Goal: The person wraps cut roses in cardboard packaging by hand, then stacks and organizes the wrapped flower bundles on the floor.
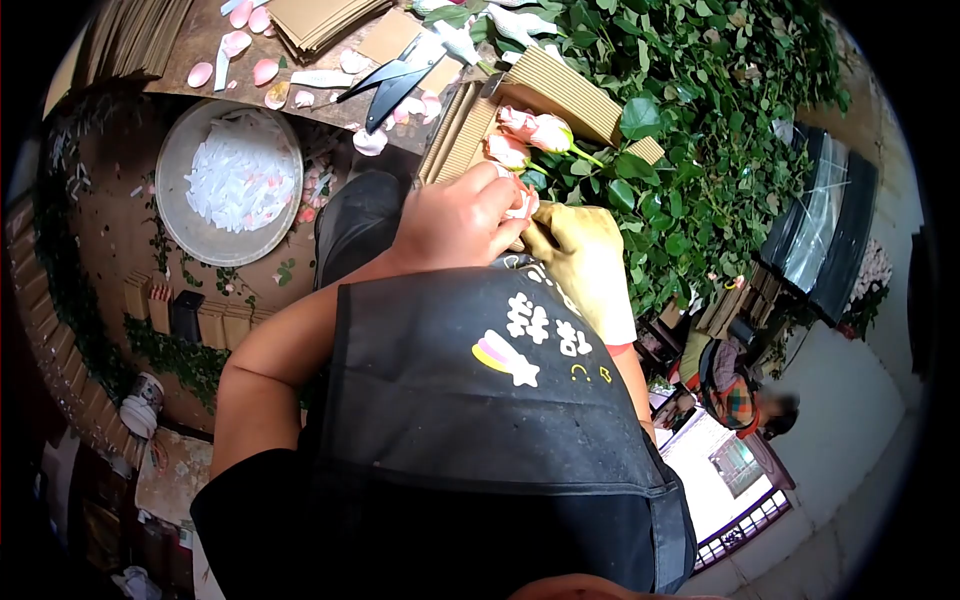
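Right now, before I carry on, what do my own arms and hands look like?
Your left hand is ungloved, and that arm is bare up to a short black fabric sleeve. Your right hand wears a pale yellow glove, whiter toward its cuff, with a narrow red band at the wrist.

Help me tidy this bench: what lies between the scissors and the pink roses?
In the head view, loose pink petals and corrugated cardboard lie between the scissors and the roses.
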The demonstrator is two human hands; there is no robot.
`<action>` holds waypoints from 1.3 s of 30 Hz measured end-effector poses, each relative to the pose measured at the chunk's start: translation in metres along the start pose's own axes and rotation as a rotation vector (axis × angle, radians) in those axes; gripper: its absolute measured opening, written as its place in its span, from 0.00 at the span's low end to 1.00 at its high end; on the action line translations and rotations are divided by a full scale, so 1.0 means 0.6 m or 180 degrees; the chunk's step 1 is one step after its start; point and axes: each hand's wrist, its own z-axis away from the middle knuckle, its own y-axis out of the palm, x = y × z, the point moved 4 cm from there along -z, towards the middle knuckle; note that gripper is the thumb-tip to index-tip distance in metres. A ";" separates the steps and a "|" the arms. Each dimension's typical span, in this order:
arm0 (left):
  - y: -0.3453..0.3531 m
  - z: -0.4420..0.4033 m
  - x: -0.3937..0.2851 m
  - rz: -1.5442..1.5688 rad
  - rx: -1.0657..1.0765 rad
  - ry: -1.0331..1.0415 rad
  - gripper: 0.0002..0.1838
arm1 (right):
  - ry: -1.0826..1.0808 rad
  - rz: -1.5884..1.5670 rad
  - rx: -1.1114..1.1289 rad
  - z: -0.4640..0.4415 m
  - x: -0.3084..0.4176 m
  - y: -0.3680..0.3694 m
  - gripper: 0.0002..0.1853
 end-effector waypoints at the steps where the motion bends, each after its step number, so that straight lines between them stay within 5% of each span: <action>1: 0.005 0.003 0.002 -0.0098 -0.0033 0.0046 0.09 | 0.0012 -0.0036 -0.0049 0.001 0.000 0.001 0.11; 8: 0.014 0.023 0.014 0.0286 0.0292 0.0226 0.08 | -0.0023 -0.0025 -0.0222 0.005 -0.003 0.000 0.09; 11: -0.012 0.027 0.041 0.2095 0.0144 -0.0869 0.08 | -0.0119 -0.0071 0.0328 -0.005 -0.007 0.003 0.08; 12: -0.025 0.026 0.082 0.1700 -0.0194 -0.0491 0.08 | -0.0075 -0.0073 0.0473 -0.008 -0.004 -0.002 0.09; 13: -0.074 0.024 0.082 0.2499 0.0346 -0.2079 0.07 | -0.0036 -0.0079 0.0618 -0.011 0.002 -0.012 0.11; 15: -0.115 0.035 0.142 0.3242 -0.0096 -0.1783 0.04 | 0.0035 0.0079 0.0995 -0.009 0.007 -0.031 0.11; 19: -0.154 0.114 0.274 0.2328 0.0494 -0.2308 0.05 | 0.0694 0.0163 0.0737 -0.020 0.001 -0.068 0.11; 21: -0.154 0.162 0.320 -0.0599 0.1187 -0.2407 0.07 | 0.0807 0.0244 0.0386 -0.029 0.001 -0.062 0.12; 24: -0.123 0.224 0.359 -0.1808 0.0562 -0.1367 0.14 | 0.1096 0.0392 0.0336 -0.035 -0.010 -0.021 0.17; 27: -0.117 0.191 0.323 -0.1761 0.0387 -0.1342 0.19 | 0.0964 0.0672 0.0159 -0.039 -0.027 0.024 0.17; 29: -0.126 0.141 0.262 -0.1430 0.0003 -0.0754 0.15 | 0.0843 0.0751 0.0084 -0.044 -0.035 0.040 0.18; 30: -0.128 0.115 0.229 -0.1234 -0.0190 -0.0571 0.13 | 0.0683 0.0506 -0.0011 -0.048 -0.031 0.035 0.13; 34: -0.124 0.036 0.108 -0.0382 -0.0503 0.0028 0.07 | 0.2097 -0.1341 0.0090 -0.034 -0.049 0.033 0.12; 39: -0.047 -0.021 0.051 0.0396 -0.0383 -0.0085 0.11 | 0.2539 -0.2926 -0.0278 0.007 -0.063 0.032 0.11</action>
